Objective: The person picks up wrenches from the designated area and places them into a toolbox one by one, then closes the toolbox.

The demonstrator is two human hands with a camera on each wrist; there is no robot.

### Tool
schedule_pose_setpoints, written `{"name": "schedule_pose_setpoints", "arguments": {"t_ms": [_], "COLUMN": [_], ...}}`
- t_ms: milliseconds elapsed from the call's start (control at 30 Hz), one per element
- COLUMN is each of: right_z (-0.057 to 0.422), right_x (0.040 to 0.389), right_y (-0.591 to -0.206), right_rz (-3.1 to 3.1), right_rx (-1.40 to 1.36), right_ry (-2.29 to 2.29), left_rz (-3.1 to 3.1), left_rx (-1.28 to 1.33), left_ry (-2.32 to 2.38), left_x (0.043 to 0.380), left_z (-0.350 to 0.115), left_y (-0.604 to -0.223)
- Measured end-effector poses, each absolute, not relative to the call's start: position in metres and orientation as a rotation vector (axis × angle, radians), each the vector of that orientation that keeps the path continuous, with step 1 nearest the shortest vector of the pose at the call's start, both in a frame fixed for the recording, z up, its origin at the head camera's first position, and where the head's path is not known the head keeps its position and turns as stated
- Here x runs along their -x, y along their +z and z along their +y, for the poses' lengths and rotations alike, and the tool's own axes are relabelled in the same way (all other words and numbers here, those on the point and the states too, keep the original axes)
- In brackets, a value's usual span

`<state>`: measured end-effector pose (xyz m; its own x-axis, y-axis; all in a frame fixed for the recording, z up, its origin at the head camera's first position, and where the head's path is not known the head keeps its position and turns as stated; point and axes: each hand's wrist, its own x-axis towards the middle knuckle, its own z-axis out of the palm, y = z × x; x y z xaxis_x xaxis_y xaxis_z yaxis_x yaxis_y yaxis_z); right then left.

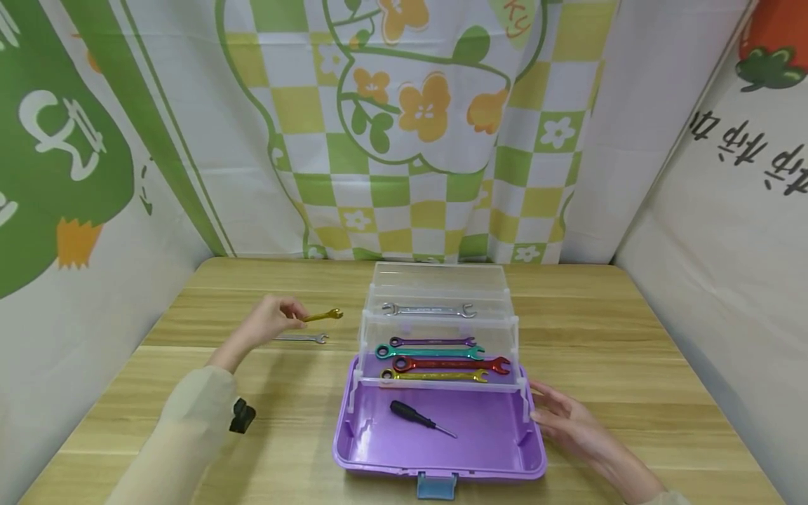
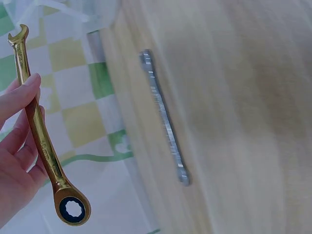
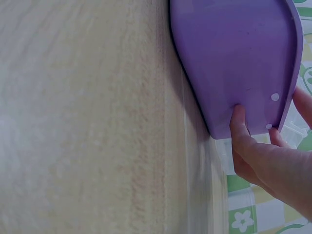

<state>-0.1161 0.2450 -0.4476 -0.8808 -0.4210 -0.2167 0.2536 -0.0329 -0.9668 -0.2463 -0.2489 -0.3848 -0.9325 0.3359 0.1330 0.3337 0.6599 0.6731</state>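
Observation:
My left hand [image 1: 273, 321] pinches a gold ratchet combination wrench [image 2: 44, 141] around the middle of its shaft, thumb on one side and fingers behind. Its open end points toward the toolbox in the head view. Below that hand, a silver wrench [image 2: 163, 117] lies on the table. My right hand [image 1: 571, 421] rests its fingers and thumb against the right side of the purple toolbox [image 1: 442, 468]. In the right wrist view, one fingertip touches the outer wall [image 3: 234, 63], and another finger is at the rim.
The clear tray [image 1: 372, 330] is folded up at the toolbox's back. It holds a silver wrench [image 1: 429, 310] above purple, teal [image 1: 435, 353], red [image 1: 451, 364] and gold wrenches. A black-handled screwdriver [image 1: 413, 414] lies in the base. Printed curtains [image 1: 404, 196] stand behind the table.

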Motion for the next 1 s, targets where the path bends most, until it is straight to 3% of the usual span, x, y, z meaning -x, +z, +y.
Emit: {"name": "schedule_pose_setpoints", "arguments": {"t_ms": [1000], "right_z": [0.244], "right_x": [0.115], "right_y": [-0.447], "right_rz": [1.807], "right_rx": [0.164], "right_ry": [-1.960], "left_rz": [2.873], "left_rx": [-0.854], "left_ry": [1.077], "left_x": [0.275], "left_z": [-0.178], "left_y": [-0.318]}}
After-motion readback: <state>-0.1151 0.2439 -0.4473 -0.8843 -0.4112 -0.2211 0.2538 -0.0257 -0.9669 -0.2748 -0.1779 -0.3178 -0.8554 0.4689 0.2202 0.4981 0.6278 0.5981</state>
